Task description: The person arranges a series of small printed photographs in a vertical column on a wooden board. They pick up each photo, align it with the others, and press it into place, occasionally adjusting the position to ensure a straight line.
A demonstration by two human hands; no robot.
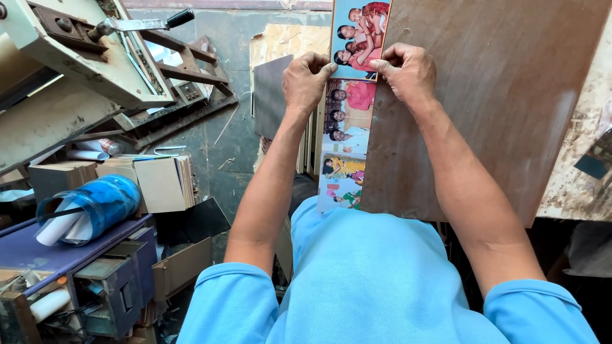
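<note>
Both the left hand and right hand pinch the photo strip with their fingers against the brown board's left edge, where uneven pressure could skew or crease it.

brown board, blue jar, blue shirt

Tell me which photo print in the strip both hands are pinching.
The top print, with the blue background. The left hand and right hand pinch its lower edge; the prints below hang untouched.
</note>
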